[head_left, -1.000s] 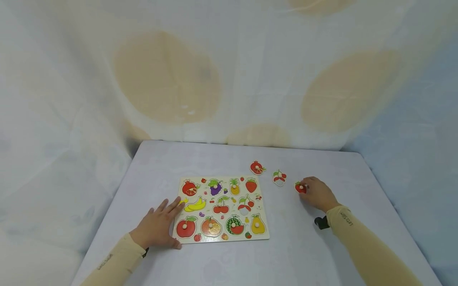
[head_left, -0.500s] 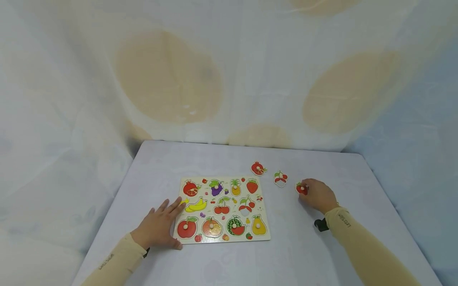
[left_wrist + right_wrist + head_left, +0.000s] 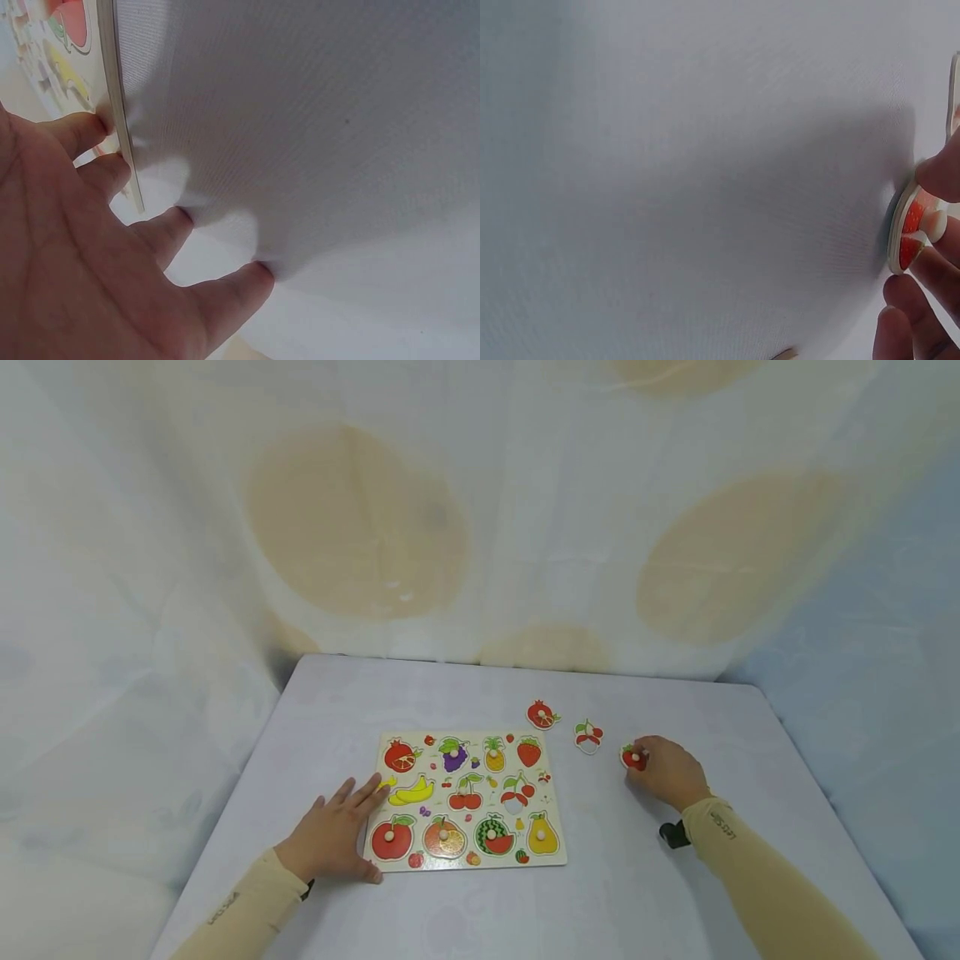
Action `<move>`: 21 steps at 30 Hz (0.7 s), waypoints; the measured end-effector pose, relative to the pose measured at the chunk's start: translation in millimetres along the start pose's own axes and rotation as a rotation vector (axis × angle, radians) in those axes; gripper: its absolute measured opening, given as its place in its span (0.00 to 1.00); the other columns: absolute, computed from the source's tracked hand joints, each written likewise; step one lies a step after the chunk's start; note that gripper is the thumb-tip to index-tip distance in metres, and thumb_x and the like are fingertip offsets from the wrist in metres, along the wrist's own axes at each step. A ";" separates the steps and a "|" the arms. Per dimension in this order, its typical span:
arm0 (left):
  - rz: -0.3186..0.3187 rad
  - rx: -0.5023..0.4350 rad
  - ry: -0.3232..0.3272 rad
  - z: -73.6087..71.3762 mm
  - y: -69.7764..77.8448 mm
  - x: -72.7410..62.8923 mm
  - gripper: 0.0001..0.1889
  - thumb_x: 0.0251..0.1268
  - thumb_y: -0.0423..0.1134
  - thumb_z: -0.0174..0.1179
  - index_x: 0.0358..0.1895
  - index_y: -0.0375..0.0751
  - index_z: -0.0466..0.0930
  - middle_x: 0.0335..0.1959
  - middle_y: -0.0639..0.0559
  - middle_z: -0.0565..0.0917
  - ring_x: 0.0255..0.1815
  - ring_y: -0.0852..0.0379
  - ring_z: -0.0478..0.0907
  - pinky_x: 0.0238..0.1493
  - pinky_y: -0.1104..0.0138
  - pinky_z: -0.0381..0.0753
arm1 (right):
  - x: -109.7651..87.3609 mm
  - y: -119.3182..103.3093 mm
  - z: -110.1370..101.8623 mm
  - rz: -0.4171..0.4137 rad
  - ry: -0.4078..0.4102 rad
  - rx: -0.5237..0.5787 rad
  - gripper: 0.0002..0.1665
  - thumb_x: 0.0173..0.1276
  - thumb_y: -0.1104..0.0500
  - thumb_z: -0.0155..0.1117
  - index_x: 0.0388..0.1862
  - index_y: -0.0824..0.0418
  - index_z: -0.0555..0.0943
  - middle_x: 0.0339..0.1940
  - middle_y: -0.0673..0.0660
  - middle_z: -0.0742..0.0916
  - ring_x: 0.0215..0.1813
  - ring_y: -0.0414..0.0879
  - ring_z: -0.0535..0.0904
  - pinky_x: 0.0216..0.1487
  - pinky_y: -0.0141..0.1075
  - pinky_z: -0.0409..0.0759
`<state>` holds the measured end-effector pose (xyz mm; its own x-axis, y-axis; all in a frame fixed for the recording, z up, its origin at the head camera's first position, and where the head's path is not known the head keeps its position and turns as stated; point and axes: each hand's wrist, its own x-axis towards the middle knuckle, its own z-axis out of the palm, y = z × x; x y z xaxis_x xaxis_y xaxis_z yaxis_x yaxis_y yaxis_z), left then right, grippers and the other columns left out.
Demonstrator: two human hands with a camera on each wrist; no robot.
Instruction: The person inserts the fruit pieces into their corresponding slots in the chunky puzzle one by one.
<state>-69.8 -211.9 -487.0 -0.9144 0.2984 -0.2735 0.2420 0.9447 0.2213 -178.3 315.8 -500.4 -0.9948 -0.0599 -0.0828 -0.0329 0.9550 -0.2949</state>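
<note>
A wooden fruit puzzle board (image 3: 468, 864) lies on the table, most of its knobbed pieces in their slots. Over its left edge my left hand (image 3: 333, 831) is spread flat, fingertips on the board beside the bananas. In the left wrist view two fingers (image 3: 79, 133) touch the board's edge and others rest on the cloth. To the right of the board my right hand (image 3: 670, 771) holds a strawberry puzzle piece (image 3: 632, 757) at the tabletop. The right wrist view shows thumb and fingers around this strawberry piece's rim, near its white knob.
A loose pomegranate piece (image 3: 540, 715) and a loose cherry piece (image 3: 588, 737) lie between the board and my right hand. The cloth-covered table (image 3: 480, 914) ends at hanging cloth walls behind and on both sides.
Both hands stay almost where they were, the right still on the strawberry piece. The whole view shifts very slightly; the loose pieces keep their places.
</note>
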 end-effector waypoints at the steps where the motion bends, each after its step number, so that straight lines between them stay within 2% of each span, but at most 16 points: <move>1: 0.001 0.001 0.002 0.2 -0.1 0.1 0.65 0.27 0.66 0.80 0.77 0.48 0.61 0.80 0.50 0.56 0.76 0.33 0.52 0.64 0.29 0.57 | -0.6 -0.4 -0.5 0.002 0.001 0.002 0.28 0.57 0.56 0.75 0.55 0.67 0.81 0.41 0.60 0.86 0.40 0.53 0.81 0.45 0.52 0.82; 7: 0.006 0.011 0.009 1.2 -0.4 0.5 0.65 0.27 0.66 0.80 0.77 0.47 0.61 0.80 0.50 0.56 0.76 0.33 0.53 0.63 0.29 0.58 | -3.6 -4.3 -3.0 -0.003 0.003 0.009 0.28 0.57 0.56 0.75 0.54 0.68 0.81 0.39 0.60 0.85 0.39 0.53 0.80 0.44 0.52 0.82; 15: 0.008 0.011 0.004 -0.6 0.8 -0.9 0.65 0.27 0.66 0.80 0.77 0.47 0.62 0.79 0.49 0.56 0.76 0.33 0.53 0.63 0.29 0.58 | -4.1 -15.2 -5.2 0.017 -0.016 0.003 0.29 0.59 0.54 0.76 0.56 0.67 0.81 0.46 0.63 0.85 0.45 0.56 0.81 0.51 0.56 0.81; 21: 0.006 0.002 0.001 -1.4 1.3 -1.5 0.65 0.27 0.66 0.80 0.77 0.46 0.62 0.79 0.49 0.56 0.76 0.33 0.53 0.63 0.28 0.58 | -2.6 -27.0 -4.0 -0.017 0.006 0.004 0.28 0.58 0.54 0.76 0.54 0.65 0.82 0.43 0.59 0.85 0.41 0.53 0.79 0.47 0.52 0.82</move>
<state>-68.6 -211.3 -485.1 -0.9132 0.3040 -0.2714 0.2481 0.9431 0.2214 -175.2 291.3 -488.4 -0.9947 -0.0741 -0.0718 -0.0493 0.9527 -0.2999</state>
